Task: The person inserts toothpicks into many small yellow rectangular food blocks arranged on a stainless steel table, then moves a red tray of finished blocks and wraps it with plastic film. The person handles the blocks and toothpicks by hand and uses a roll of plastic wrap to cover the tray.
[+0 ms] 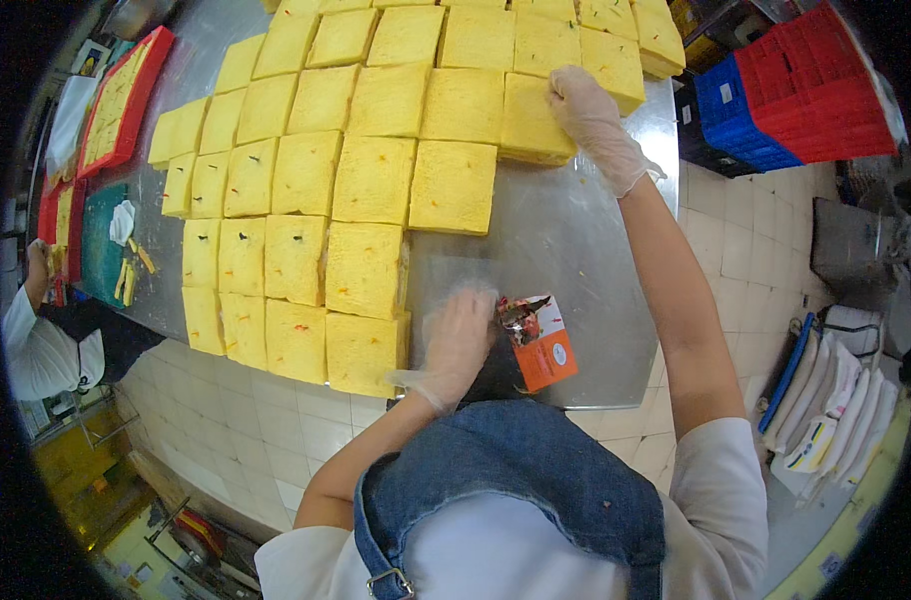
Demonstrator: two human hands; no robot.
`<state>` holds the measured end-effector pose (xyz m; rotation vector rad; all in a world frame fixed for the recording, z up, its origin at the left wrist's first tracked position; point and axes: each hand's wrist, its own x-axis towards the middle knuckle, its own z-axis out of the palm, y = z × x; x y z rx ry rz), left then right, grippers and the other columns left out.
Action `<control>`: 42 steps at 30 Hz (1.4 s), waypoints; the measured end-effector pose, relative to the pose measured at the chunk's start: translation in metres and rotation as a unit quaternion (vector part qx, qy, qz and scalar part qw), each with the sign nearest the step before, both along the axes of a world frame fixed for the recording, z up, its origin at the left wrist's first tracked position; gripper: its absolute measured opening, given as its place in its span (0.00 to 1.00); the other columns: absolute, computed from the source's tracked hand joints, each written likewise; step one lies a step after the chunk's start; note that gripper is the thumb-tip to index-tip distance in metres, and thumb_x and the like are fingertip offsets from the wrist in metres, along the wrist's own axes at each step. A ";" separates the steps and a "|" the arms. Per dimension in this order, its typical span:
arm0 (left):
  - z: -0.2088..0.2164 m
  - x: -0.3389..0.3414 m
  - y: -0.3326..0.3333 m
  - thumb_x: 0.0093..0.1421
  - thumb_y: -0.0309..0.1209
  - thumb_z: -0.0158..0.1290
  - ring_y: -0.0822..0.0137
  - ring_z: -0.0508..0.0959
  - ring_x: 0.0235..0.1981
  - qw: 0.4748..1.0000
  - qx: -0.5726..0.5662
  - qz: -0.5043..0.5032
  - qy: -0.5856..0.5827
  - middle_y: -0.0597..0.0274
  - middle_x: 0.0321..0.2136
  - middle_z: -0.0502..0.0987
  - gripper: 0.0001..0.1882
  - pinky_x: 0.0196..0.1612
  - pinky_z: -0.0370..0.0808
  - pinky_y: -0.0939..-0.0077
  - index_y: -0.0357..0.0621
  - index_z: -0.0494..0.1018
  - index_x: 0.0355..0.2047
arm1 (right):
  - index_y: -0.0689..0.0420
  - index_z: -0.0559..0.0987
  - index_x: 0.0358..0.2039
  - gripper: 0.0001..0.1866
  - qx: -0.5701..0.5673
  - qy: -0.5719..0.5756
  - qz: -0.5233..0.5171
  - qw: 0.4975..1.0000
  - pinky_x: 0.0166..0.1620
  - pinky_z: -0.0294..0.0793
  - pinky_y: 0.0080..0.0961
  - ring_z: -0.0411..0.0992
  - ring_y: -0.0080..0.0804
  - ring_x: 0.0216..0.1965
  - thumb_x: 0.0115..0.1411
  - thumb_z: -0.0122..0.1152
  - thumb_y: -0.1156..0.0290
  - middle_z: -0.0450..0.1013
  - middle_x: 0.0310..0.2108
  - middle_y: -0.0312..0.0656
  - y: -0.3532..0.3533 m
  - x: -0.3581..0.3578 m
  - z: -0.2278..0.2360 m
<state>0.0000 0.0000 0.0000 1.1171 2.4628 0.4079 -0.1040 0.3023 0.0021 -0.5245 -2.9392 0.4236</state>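
Many square yellow sandwich-like blocks point(388, 98) stand in rows on a steel table point(586, 245); several have small coloured picks or specks on top. Both my hands wear clear plastic gloves. My right hand point(591, 120) is closed at the upper right corner of a yellow block point(534, 118) at the right end of a row; anything between its fingers is too small to make out. Nearer me, my left hand point(462, 335) reaches forward with fingers stretched out, beside a thin clear plastic sheet point(456, 275). Right of it lies an orange packet point(548, 358) with a food picture.
Red crates point(811, 85) and blue crates point(731, 110) are stacked at the right. Filled sacks point(831, 400) stand on the floor. At the far left, a co-worker's hand point(38, 262) is near red trays point(126, 100) and a green board point(104, 235) with yellow strips.
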 end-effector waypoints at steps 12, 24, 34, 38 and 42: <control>0.009 -0.020 0.000 0.56 0.30 0.52 0.75 0.68 0.22 0.884 0.243 0.253 -0.308 0.66 0.23 0.68 0.09 0.27 0.67 0.79 0.44 0.66 0.36 | 0.60 0.75 0.36 0.11 -0.445 -0.040 -0.004 0.894 0.39 0.68 0.21 0.68 0.21 0.34 0.57 0.57 0.67 0.71 0.31 0.35 -0.098 0.106 0.042; 0.032 -0.026 0.012 0.57 0.27 0.50 0.80 0.64 0.26 0.686 0.339 0.308 -0.565 0.71 0.26 0.66 0.05 0.30 0.61 0.86 0.45 0.65 0.33 | 0.57 0.75 0.33 0.07 -0.663 0.030 -0.136 0.736 0.34 0.66 0.15 0.66 0.17 0.31 0.54 0.59 0.69 0.71 0.28 0.32 -0.127 0.138 0.037; 0.022 -0.024 0.009 0.58 0.28 0.50 0.81 0.64 0.31 0.701 0.319 0.314 -0.554 0.72 0.29 0.66 0.06 0.36 0.62 0.86 0.44 0.65 0.35 | 0.60 0.74 0.33 0.04 -0.391 0.335 -0.093 0.852 0.36 0.67 0.14 0.68 0.18 0.32 0.56 0.56 0.77 0.71 0.29 0.34 -0.054 0.056 0.022; 0.026 -0.028 0.008 0.55 0.26 0.48 0.79 0.64 0.25 0.710 0.330 0.323 -0.532 0.71 0.24 0.65 0.07 0.29 0.62 0.85 0.44 0.64 0.34 | 0.59 0.75 0.31 0.05 -0.272 0.325 -0.053 0.904 0.33 0.70 0.20 0.72 0.26 0.29 0.52 0.59 0.75 0.74 0.28 0.40 -0.049 0.041 0.017; 0.028 -0.032 0.009 0.59 0.29 0.50 0.81 0.63 0.30 0.704 0.319 0.327 -0.544 0.72 0.29 0.66 0.06 0.35 0.62 0.86 0.44 0.65 0.35 | 0.60 0.74 0.29 0.05 -0.191 0.263 -0.016 0.946 0.34 0.70 0.25 0.72 0.35 0.29 0.50 0.59 0.74 0.72 0.27 0.44 -0.049 0.036 0.007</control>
